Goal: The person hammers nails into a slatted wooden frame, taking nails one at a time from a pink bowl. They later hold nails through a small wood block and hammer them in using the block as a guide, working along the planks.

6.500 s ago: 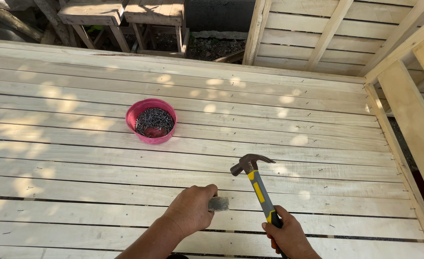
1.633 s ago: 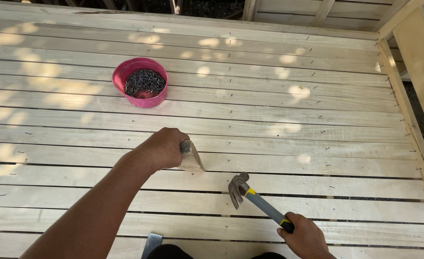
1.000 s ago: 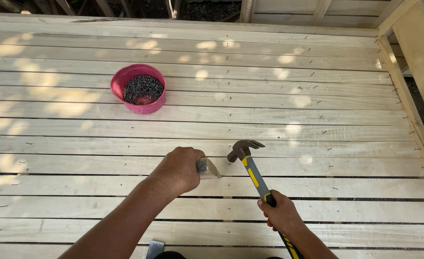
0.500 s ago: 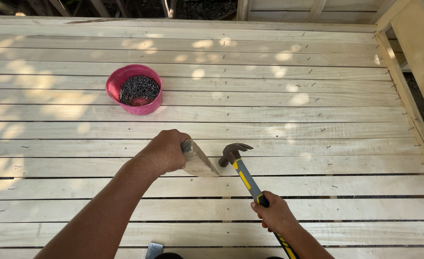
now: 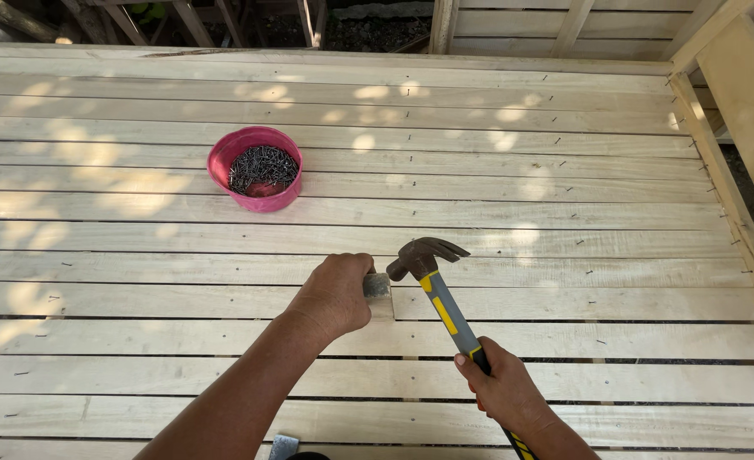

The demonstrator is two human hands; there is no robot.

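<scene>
Pale wooden planks (image 5: 564, 204) are running across the whole frame as a slatted floor, with dark narrow gaps showing between them. Dappled sunlight is falling in soft patches across the upper left and centre. A wooden frame of beams (image 5: 735, 94) is rising along the right edge. Dark ground and rough timber (image 5: 249, 17) are showing beyond the top edge.

Loads of open deck planks (image 5: 138, 255) around the hands. Only stuff in the way was the pink bowl of nails (image 5: 256, 167) up left and half-driven nails (image 5: 594, 342) sticking up on the right.
</scene>
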